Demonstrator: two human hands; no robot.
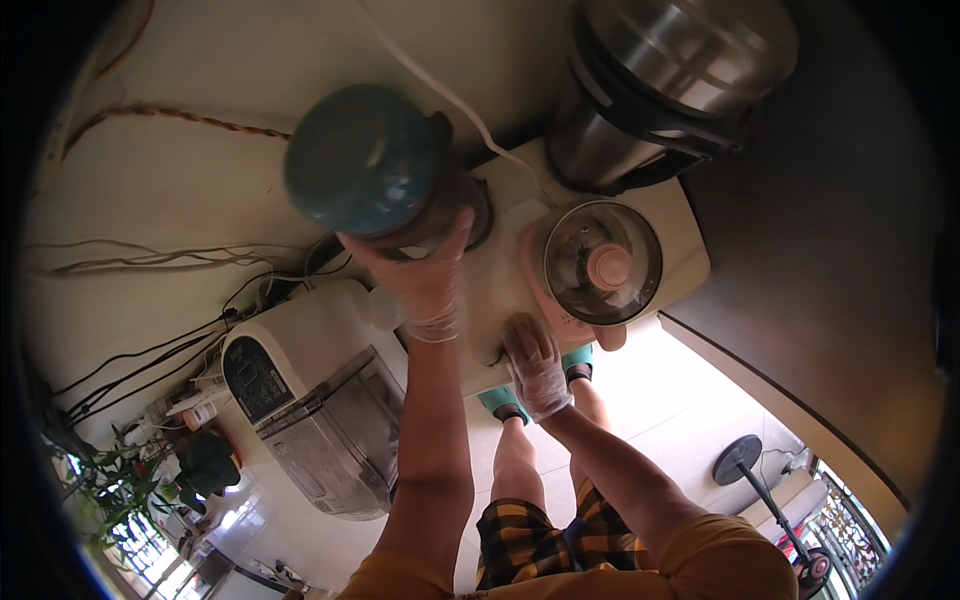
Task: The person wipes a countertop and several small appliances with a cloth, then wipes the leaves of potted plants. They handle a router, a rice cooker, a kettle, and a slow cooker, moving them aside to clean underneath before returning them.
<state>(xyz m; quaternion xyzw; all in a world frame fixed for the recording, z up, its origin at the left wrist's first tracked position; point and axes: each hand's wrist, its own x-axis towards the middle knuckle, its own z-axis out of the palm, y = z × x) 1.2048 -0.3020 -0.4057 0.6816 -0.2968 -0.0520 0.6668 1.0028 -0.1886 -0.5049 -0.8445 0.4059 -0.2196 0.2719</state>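
Observation:
My left hand (420,275), in a clear plastic glove, grips a large container with a rounded blue-green top (360,160) from its near side. Its darker lower part is partly hidden and blurred. Below and to the right, my right hand (538,365), also gloved, presses down at the near edge of the pale tabletop (480,300). Its fingers are together over something brownish that I cannot make out. Just right of that hand stands a pink electric pot (560,310) with a glass lid (605,262) and a pink knob.
A tall steel pot with black handles (640,110) stands at the back right. Left of my left forearm is a white appliance (315,400) with a dark control panel. Cables (160,350) run along the wall. A dark panel (820,250) borders the right side.

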